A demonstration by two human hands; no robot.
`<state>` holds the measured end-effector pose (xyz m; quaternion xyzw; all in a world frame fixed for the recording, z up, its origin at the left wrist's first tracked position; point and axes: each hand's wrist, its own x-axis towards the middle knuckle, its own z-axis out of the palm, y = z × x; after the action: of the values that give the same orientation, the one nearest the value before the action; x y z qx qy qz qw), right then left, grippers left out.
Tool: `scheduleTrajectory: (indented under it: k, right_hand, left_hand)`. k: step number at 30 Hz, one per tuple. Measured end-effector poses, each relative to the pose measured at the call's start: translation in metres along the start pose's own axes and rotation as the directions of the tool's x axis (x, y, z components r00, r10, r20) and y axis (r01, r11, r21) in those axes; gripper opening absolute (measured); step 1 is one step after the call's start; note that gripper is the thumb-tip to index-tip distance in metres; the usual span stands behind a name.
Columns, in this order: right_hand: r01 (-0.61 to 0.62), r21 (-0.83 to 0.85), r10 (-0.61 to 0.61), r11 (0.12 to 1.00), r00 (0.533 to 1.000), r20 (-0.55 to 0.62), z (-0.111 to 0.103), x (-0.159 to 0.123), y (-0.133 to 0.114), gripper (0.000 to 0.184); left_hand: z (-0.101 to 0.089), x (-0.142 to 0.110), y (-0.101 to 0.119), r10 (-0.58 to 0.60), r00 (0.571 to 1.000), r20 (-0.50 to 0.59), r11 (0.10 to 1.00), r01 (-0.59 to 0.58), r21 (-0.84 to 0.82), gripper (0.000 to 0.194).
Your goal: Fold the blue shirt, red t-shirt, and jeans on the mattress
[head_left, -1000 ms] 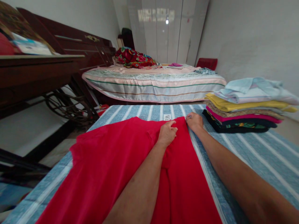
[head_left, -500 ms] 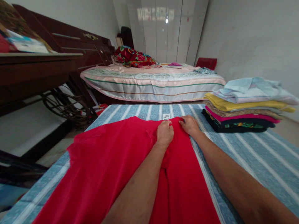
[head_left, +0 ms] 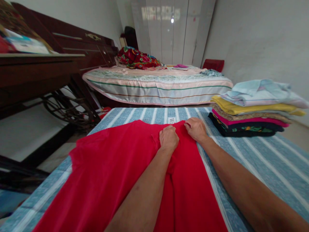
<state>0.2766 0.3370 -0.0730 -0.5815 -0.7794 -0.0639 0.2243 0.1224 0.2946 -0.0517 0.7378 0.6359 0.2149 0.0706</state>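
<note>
A red shirt lies spread over the blue-and-white striped sheet, its right side folded inward over itself. My left hand is closed on the cloth near the shirt's upper edge, close to the fold. At the top right corner of the folded part, my right hand pinches the red fabric. The fingertips of both hands are partly hidden by the knuckles. Beyond the shirt's upper edge, a small patch of printed lettering shows on the sheet.
A stack of folded clothes stands on the right of the striped surface. Behind is a bed with a floral red blanket. A dark wooden table with an iron wheel stands at left. Pale wardrobe doors close the back.
My right hand has moved a little left along the shirt's top edge and taken a pinch of cloth. The fingers of my left hand have curled closed on the fabric.
</note>
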Motion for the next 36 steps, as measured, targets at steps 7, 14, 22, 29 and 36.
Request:
scheduleTrajectory:
  k: [7, 14, 22, 29, 36]
  right_hand:
    - [0.083, 0.027, -0.085, 0.996, 0.993, 0.081, 0.003, -0.002, -0.005, 0.021]
    - [0.072, 0.017, -0.073, 0.997, 0.991, 0.109, 0.004, -0.004, -0.004, 0.024]
    - [0.109, 0.049, -0.114, 0.993, 0.987, 0.113, -0.012, -0.002, -0.021, 0.029]
    - [0.171, 0.028, -0.173, 0.985, 0.958, 0.230, 0.020, -0.020, -0.037, 0.052]
    - [0.197, -0.005, -0.188, 0.980, 0.944, 0.273, 0.034, -0.024, -0.027, 0.064]
  left_hand:
    - [-0.002, -0.001, 0.000, -0.029, 1.000, 0.000, 0.999, 0.029, -0.045, 0.022]
    - [0.003, 0.006, -0.007, -0.112, 0.994, -0.012, 0.968, 0.106, -0.229, 0.023]
    - [0.015, 0.021, -0.031, -0.287, 0.957, -0.036, 0.767, 0.207, -0.608, 0.029]
    - [0.016, 0.013, -0.029, -0.389, 0.921, -0.005, 0.622, 0.258, -0.739, 0.025]
    - [0.009, 0.014, -0.025, -0.443, 0.891, 0.097, 0.488, 0.330, -0.808, 0.011]
